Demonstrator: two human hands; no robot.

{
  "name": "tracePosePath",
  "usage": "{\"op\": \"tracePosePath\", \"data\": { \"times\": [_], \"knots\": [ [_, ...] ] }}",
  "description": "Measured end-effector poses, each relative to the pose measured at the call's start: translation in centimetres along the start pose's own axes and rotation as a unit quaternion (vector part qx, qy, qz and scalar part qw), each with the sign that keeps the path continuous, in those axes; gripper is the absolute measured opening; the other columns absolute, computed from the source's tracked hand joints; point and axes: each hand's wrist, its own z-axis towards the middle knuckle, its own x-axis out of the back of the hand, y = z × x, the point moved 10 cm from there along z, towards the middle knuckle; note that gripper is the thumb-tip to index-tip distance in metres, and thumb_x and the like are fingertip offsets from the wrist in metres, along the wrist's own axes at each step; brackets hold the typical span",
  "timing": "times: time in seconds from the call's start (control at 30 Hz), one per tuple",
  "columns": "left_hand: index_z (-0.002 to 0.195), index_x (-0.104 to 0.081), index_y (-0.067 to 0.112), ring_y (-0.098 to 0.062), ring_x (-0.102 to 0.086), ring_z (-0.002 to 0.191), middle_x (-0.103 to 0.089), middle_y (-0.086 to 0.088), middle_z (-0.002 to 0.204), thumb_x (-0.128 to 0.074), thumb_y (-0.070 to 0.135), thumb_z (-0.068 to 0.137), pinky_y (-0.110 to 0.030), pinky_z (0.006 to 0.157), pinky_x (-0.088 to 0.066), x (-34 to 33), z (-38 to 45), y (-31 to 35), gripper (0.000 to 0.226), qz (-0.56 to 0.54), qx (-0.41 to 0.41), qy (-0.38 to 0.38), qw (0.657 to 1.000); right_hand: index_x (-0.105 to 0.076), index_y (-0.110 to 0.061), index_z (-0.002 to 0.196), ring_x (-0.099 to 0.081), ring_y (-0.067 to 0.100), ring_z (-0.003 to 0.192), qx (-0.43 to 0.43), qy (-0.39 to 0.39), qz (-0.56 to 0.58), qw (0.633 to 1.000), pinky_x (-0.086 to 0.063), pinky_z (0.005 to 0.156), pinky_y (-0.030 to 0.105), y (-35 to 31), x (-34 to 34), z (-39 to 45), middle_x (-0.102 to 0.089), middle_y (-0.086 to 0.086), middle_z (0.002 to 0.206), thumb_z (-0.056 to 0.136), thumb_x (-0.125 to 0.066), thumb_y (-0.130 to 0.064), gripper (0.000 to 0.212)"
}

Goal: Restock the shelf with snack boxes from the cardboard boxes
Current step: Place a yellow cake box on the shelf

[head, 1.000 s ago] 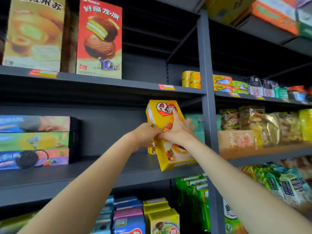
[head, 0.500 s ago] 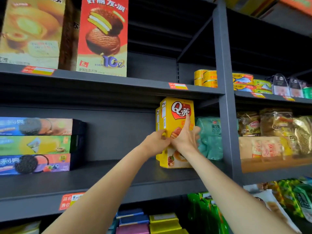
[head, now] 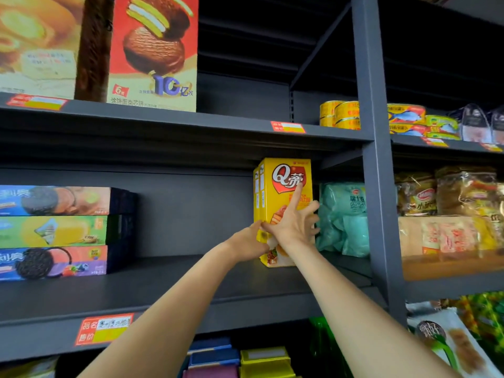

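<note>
So in the head view, the yellow snack box (head: 285, 197) stood upright, long axis vertical, right of centre on the middle shelf (head: 169, 285). Right hand (head: 293, 226) lay flat against its front, fingers spread; left hand (head: 249, 240) pinched the lower left edge. Both hands were touching it, with the box directly ahead of the fingers.

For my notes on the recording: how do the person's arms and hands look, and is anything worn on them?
Both forearms are bare as far as the frame shows: no sleeves, gloves, watch or bracelet. No ring shows on the left hand or the right hand. The fingers are slim, with short, unpainted nails.
</note>
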Motion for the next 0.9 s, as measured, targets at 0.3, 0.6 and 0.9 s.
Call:
{"op": "tracePosePath", "data": {
  "times": [0.3,0.6,0.9],
  "knots": [
    [0.142,-0.03,0.011,-0.025,-0.042,0.129,-0.042,-0.011,0.142,-0.048,0.016,0.092,-0.025,0.095,-0.037,1.2,-0.7,-1.1,0.054,0.084,0.041,0.06,0.994,0.023,-0.025,0.146,-0.013,0.047,0.135,0.02,-0.032,-0.031,0.999,-0.023,0.108,0.061,0.6,-1.1,-0.6,0.015,0.02,0.151,0.068,-0.074,-0.056,0.128],
    [0.131,-0.044,0.008,-0.031,-0.042,0.12,-0.044,-0.013,0.132,-0.048,0.007,0.087,-0.043,0.098,-0.039,5.8,-8.0,0.6,0.044,0.128,-0.023,0.326,0.936,-0.028,-0.009,0.144,-0.03,0.038,0.129,0.226,0.142,0.098,0.959,-0.032,0.101,0.046,-6.3,5.4,-7.6,-0.02,0.021,0.148,0.087,-0.059,-0.029,0.068],
    [0.102,-0.054,0.0,-0.034,-0.05,0.099,-0.054,-0.016,0.106,-0.046,0.005,0.073,-0.036,0.079,-0.033,16.1,-30.7,-6.6,0.03,0.118,-0.014,0.571,0.812,-0.054,0.006,0.116,-0.043,0.023,0.108,0.376,0.161,0.417,0.811,-0.031,0.095,0.018,-20.1,8.2,-27.4,-0.048,0.026,0.117,0.068,-0.056,0.0,0.049]
  ]
}}
